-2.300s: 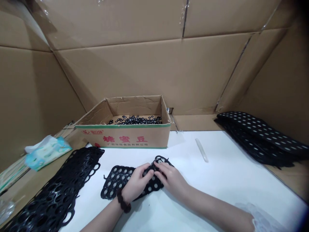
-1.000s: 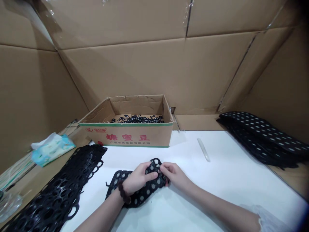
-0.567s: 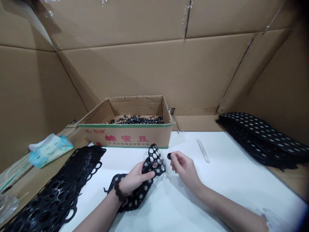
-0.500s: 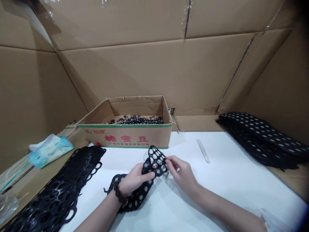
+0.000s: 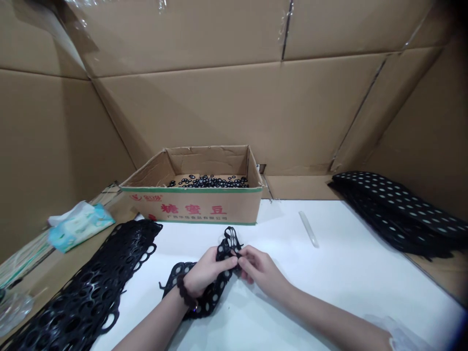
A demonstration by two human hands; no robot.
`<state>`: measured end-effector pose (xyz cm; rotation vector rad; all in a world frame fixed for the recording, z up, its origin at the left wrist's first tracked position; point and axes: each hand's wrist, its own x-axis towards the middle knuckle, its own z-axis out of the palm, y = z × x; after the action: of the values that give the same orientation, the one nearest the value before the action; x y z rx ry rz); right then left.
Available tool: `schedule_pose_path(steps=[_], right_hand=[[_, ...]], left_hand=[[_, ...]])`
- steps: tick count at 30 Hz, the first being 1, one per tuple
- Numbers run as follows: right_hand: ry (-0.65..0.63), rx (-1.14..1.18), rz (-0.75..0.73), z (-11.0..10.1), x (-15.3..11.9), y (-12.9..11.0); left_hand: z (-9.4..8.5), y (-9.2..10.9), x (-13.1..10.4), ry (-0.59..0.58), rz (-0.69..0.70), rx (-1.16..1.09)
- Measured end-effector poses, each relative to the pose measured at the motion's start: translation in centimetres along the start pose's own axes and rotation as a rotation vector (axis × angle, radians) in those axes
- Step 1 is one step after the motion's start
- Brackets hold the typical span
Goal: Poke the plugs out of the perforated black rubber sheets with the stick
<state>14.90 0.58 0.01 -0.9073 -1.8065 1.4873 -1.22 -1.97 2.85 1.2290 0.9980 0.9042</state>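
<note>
A black perforated rubber sheet [image 5: 215, 287], folded and full of round holes, lies bunched above the white table in front of me. My left hand [image 5: 208, 270], with a dark beaded bracelet at the wrist, is closed around it, thumb on top. The fingertips of my right hand [image 5: 258, 265] pinch the sheet's right edge, close beside my left thumb. A narrow strip of the sheet stands up beyond my fingers. What exactly lies between the right fingertips is too small to make out.
Behind my hands stands an open cardboard box [image 5: 193, 207] holding many small black rings [image 5: 215, 183]. Stacked black holed sheets [image 5: 73, 292] lie at left, beside a tissue pack [image 5: 80, 226]. More dotted black sheets [image 5: 398, 209] lie at right, past a translucent strip [image 5: 309, 229]. Cardboard walls [image 5: 219, 107] enclose the table.
My right hand has moved left, right up to my left thumb. The spread flap of the sheet has narrowed and folded inward between my hands. My left hand has stayed nearly in place.
</note>
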Motion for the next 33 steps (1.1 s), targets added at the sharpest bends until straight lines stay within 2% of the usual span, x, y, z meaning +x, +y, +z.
schedule_pose_path(steps=[6,12,14,17,20,22,24,25,26,28,29,31,33], right_hand=[[-0.048,0.27,0.076,0.2,0.4,0.3],[-0.172,0.435,0.1,-0.2,1.3,1.3],[-0.137,0.417,0.1,0.2,1.0,1.4],[0.002,0.314,0.122,1.6,-0.1,1.2],[0.115,0.227,0.13,2.3,-0.9,0.9],[0.11,0.24,0.153,1.4,-0.7,0.6],[0.156,0.273,0.166,-1.0,-0.1,-0.2],[0.235,0.27,0.139,-2.5,0.3,-0.9],[0.403,0.25,0.066,-4.1,0.6,-2.0],[0.677,0.164,-0.148,-6.8,1.0,-4.8],[0.743,0.104,-0.261,-7.6,1.3,-6.4],[0.758,-0.07,-0.464,-8.1,2.4,-9.7],[0.733,-0.297,-0.604,-7.6,4.5,-12.1]], left_hand=[[0.1,-0.1,0.0,0.01,0.023,0.064],[-0.4,0.0,0.0,-0.046,0.017,0.05],[-0.2,0.0,0.1,-0.073,0.019,0.031],[0.5,0.0,0.0,-0.141,0.028,0.021],[0.8,-0.1,-0.2,-0.15,0.035,0.066],[0.7,-0.3,-0.3,-0.108,0.041,0.134],[0.2,-0.4,-0.2,-0.057,0.022,0.208],[0.0,-0.5,-0.2,-0.041,0.003,0.238],[-0.1,-0.5,-0.1,-0.036,-0.016,0.261],[-0.1,-0.5,-0.1,-0.059,-0.017,0.308],[0.0,-0.5,0.0,-0.066,0.011,0.341],[0.5,-0.4,-0.2,-0.043,0.095,0.432],[1.0,-0.2,-0.4,-0.003,0.166,0.533]])
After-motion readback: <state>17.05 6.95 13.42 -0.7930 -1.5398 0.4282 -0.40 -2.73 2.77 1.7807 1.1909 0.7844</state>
